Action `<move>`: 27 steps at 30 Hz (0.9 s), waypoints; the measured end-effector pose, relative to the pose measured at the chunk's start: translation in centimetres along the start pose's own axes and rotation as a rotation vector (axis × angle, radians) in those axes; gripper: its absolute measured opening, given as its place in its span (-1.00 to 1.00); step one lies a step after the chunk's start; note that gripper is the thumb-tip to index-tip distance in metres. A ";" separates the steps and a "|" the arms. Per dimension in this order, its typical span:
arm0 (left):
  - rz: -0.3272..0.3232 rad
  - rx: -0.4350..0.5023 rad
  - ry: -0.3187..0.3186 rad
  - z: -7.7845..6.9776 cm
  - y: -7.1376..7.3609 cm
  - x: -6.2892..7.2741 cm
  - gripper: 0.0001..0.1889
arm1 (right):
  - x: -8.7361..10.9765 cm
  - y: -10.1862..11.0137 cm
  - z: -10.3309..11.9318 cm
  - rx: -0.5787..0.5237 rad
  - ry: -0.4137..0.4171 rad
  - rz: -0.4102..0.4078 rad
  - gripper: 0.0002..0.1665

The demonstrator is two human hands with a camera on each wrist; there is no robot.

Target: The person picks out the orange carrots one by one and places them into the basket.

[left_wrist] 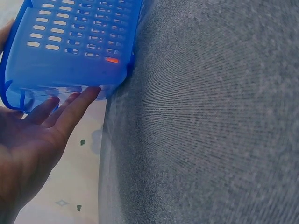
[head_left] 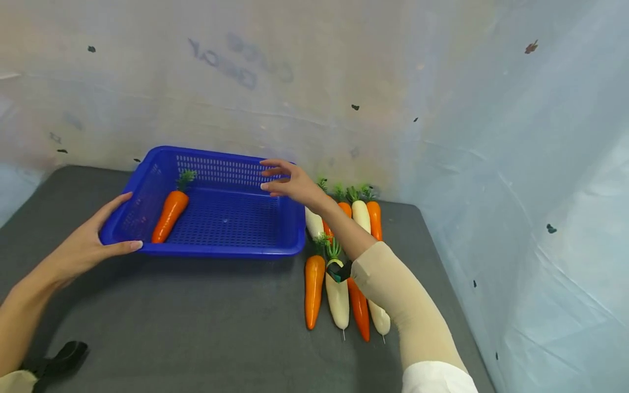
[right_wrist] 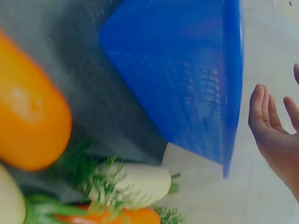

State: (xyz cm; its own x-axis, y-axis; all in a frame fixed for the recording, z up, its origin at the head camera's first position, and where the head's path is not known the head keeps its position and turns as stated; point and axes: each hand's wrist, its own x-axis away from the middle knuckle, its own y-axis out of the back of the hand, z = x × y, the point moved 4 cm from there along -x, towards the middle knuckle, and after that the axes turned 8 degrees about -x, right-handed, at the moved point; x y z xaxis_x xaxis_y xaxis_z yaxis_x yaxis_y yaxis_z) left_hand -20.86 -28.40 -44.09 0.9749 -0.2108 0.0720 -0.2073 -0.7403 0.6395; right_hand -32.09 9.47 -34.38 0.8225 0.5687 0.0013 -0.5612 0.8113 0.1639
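A blue plastic basket (head_left: 226,251) with slotted walls sits on the dark table. One orange carrot (head_left: 170,215) with a green top lies inside it, toward the left. My left hand (head_left: 90,240) grips the basket's left end, thumb at the front rim and fingers on the side wall; the left wrist view shows those fingers against the outer wall (left_wrist: 70,70). Above the basket's right end hovers my right hand (head_left: 290,183), holding nothing, its fingers apart and slightly bent. In the right wrist view the right hand (right_wrist: 280,135) is clear of the rim.
Beside the basket's right end lie two rows of carrots (head_left: 314,289) and white radishes (head_left: 338,300), several in all, partly hidden by my right forearm. Pale sheeting (head_left: 314,71) hangs behind the table and along its right side.
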 end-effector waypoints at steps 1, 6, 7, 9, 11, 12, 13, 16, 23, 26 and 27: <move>0.000 0.000 -0.002 0.0 -0.1 0.0 0.04 | 0.2 0.3 0.0 0.005 -0.003 0.000 -0.31; -0.010 -0.003 -0.004 0.0 -0.3 -0.1 0.05 | 1.7 1.6 -0.4 0.024 -0.020 0.004 -0.30; -0.012 -0.006 -0.003 0.0 -0.3 -0.1 0.05 | 2.0 2.0 -0.5 0.024 -0.022 0.001 -0.29; -0.013 -0.008 -0.005 0.0 -0.3 -0.2 0.06 | 2.6 2.7 -0.8 0.019 -0.023 -0.010 -0.30; -0.015 -0.012 -0.002 0.0 -0.3 -0.2 0.06 | 3.1 3.4 -1.2 0.012 -0.017 -0.031 -0.30; -0.016 -0.011 -0.002 0.0 -0.3 -0.2 0.06 | 3.3 3.8 -1.3 0.012 -0.014 -0.042 -0.30; -0.016 -0.010 -0.001 0.0 -0.3 -0.3 0.06 | 3.6 4.1 -1.6 0.016 -0.010 -0.055 -0.31; -0.021 -0.011 0.005 0.2 -0.3 -0.3 0.05 | 4.4 5.2 -2.3 0.029 -0.005 -0.095 -0.33; -0.012 0.011 0.014 0.5 -0.4 -0.4 0.04 | 6.1 7.9 -2.7 0.007 -0.008 -0.176 -0.37; -0.010 0.015 0.016 0.6 -0.5 -0.5 0.04 | 7.1 9.0 -2.4 0.011 -0.001 -0.220 -0.38; -0.011 0.015 0.016 0.6 -0.4 -0.5 0.04 | 7.4 9.3 -2.4 0.018 0.000 -0.232 -0.38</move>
State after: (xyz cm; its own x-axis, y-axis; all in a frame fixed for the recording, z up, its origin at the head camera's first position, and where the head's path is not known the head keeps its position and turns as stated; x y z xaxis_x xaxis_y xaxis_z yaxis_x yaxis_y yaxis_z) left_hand -21.35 -28.33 -44.84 0.9783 -0.1925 0.0768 -0.1973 -0.7518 0.6292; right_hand -31.49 21.57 -35.22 0.9294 0.3672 -0.0384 -0.3553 0.9178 0.1771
